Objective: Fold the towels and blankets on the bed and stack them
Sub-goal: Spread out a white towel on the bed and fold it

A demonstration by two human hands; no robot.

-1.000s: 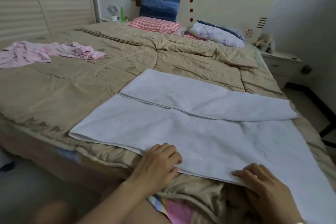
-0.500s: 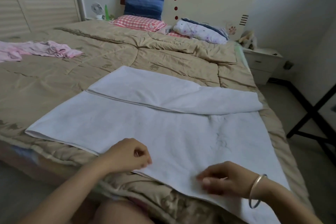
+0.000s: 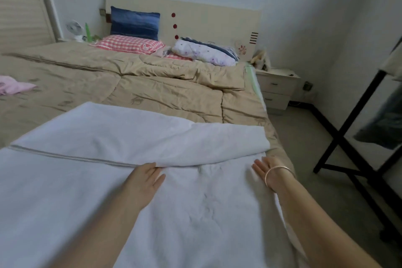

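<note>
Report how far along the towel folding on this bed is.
Done: the white towel has one flap folded over itself. In hand: the left hand and right hand rest open on it at the flap's edge. Left: further folds, the crumpled pink cloth, and a stack; none shows.

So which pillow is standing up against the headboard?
The dark blue pillow, propped upright against the headboard behind the pink checked pillow. That one and the white floral bundle both lie flat.
</note>
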